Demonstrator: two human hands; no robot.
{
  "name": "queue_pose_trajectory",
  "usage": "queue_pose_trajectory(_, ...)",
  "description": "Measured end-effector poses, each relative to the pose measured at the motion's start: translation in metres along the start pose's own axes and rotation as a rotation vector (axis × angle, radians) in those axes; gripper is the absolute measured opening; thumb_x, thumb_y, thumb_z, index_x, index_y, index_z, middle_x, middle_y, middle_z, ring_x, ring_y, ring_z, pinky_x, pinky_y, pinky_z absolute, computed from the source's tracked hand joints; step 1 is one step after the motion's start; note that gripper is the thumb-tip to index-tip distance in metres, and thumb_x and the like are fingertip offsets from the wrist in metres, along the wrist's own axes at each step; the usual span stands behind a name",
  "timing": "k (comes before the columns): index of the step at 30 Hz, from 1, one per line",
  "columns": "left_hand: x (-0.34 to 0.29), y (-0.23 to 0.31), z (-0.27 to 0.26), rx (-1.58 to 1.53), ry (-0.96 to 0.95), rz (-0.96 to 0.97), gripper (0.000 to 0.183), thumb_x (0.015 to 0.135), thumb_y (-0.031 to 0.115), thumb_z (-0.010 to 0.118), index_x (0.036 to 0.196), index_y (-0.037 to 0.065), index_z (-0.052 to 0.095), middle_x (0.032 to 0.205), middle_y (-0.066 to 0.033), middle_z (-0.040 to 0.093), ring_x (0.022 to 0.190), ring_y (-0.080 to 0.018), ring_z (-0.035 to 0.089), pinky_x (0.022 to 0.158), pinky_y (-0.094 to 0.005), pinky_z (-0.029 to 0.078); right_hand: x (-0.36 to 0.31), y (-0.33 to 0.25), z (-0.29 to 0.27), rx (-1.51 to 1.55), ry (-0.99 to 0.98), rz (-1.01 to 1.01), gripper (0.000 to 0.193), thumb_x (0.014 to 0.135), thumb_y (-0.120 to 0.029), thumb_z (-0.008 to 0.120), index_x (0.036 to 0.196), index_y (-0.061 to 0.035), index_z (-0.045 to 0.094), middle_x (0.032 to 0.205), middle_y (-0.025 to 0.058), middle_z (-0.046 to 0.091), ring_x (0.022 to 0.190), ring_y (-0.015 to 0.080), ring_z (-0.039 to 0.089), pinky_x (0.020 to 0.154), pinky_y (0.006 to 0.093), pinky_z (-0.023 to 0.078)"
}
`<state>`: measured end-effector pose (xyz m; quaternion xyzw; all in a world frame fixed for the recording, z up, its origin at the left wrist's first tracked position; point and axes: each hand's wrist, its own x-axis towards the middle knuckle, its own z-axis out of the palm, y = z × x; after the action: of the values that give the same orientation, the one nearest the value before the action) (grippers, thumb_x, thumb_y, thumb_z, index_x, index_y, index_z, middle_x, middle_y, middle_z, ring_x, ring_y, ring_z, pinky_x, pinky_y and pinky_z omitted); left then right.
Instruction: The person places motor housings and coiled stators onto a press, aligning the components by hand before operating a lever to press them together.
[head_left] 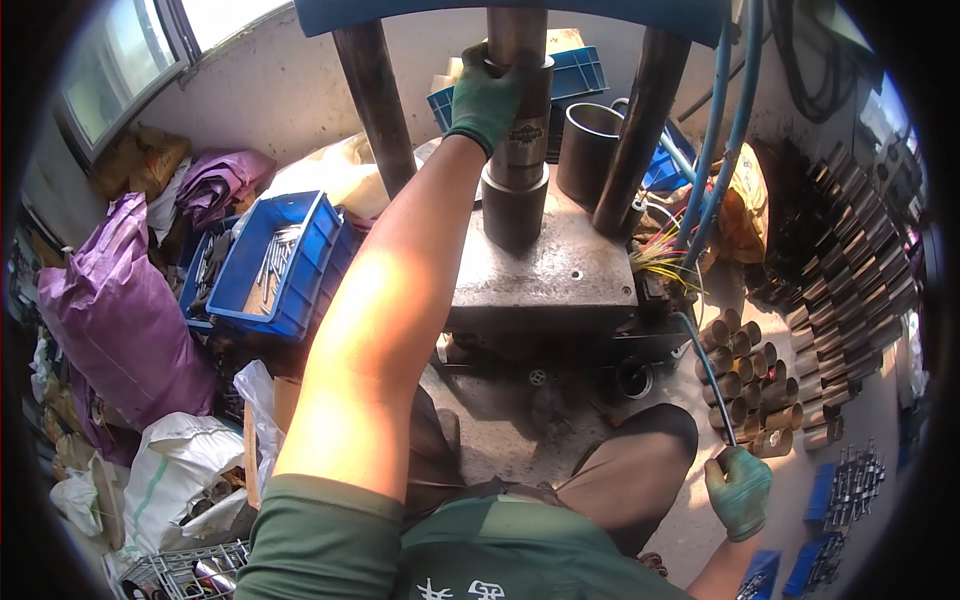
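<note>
My left hand [485,100], in a green work glove, reaches up to a press and wraps round the upper part of a steel cylinder sleeve [526,145]; some of its fingers are hidden behind the metal. That sleeve stands upright on a shorter steel collar [514,212], directly below the press ram [518,35]. Beneath them lies the thick steel press table [540,275]. Low on the right, my gloved right hand [739,490] is closed round the end of a thin metal lever [708,380], which slants up to the side of the press.
Two steel columns [374,105] flank the ram. A wide open steel tube [588,150] stands behind the right one. Blue hoses [722,130] and loose wires hang at right. Many tubes [750,380] stand on the floor. A blue crate [275,265] and a purple sack [130,310] sit left.
</note>
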<state>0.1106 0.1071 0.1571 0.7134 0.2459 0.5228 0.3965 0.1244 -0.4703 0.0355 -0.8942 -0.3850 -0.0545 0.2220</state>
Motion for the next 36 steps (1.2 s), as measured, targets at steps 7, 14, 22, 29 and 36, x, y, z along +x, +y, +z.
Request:
queue_pose_trajectory(7, -0.007, 0.000, -0.001, -0.025, -0.010, -0.023, 0.085, 0.087, 0.053, 0.083, 0.141, -0.004, 0.049, 0.123, -0.0228, 0.072, 0.113, -0.0311, 0.073, 0.101, -0.0409, 0.057, 0.001, 0.002, -0.003, -0.010, -0.011, -0.068, 0.013, 0.084, -0.013, 0.074, 0.079, -0.0035, 0.066, 0.069, 0.0166, 0.067, 0.060, 0.0374, 0.064, 0.059, 0.0461, 0.050)
queue_pose_trajectory(14, -0.004, -0.015, 0.001, -0.026, -0.022, -0.031, 0.088, 0.085, 0.055, 0.085, 0.141, -0.003, 0.049, 0.123, -0.0222, 0.071, 0.114, -0.0313, 0.072, 0.101, -0.0409, 0.058, 0.001, -0.002, -0.002, -0.030, 0.003, -0.029, 0.013, 0.082, -0.010, 0.074, 0.075, -0.0040, 0.065, 0.073, 0.0159, 0.065, 0.065, 0.0371, 0.064, 0.062, 0.0461, 0.050)
queue_pose_trajectory(22, -0.009, -0.021, 0.004, -0.081, -0.052, -0.062, 0.093, 0.084, 0.055, 0.086, 0.144, -0.003, 0.044, 0.125, -0.0227, 0.070, 0.112, -0.0336, 0.073, 0.100, -0.0414, 0.060, -0.002, 0.001, -0.002, -0.023, 0.009, -0.029, 0.009, 0.081, -0.008, 0.075, 0.078, -0.0036, 0.067, 0.076, 0.0157, 0.066, 0.065, 0.0373, 0.064, 0.061, 0.0463, 0.050)
queue_pose_trajectory(29, -0.014, -0.029, 0.006, -0.105, -0.034, -0.054, 0.093, 0.083, 0.053, 0.087, 0.143, -0.004, 0.045, 0.125, -0.0233, 0.070, 0.111, -0.0333, 0.073, 0.100, -0.0414, 0.060, 0.000, 0.000, -0.004, -0.087, -0.011, -0.089, 0.008, 0.080, -0.006, 0.074, 0.079, -0.0036, 0.067, 0.077, 0.0148, 0.066, 0.065, 0.0364, 0.064, 0.060, 0.0462, 0.050)
queue_pose_trajectory(36, -0.014, -0.042, 0.008, -0.161, -0.046, -0.053, 0.092, 0.083, 0.051, 0.088, 0.143, -0.004, 0.045, 0.124, -0.0231, 0.070, 0.111, -0.0320, 0.073, 0.099, -0.0400, 0.060, 0.002, 0.000, -0.005, -0.086, -0.001, -0.132, 0.010, 0.083, -0.009, 0.074, 0.081, -0.0033, 0.067, 0.076, 0.0174, 0.066, 0.067, 0.0389, 0.064, 0.060, 0.0468, 0.049)
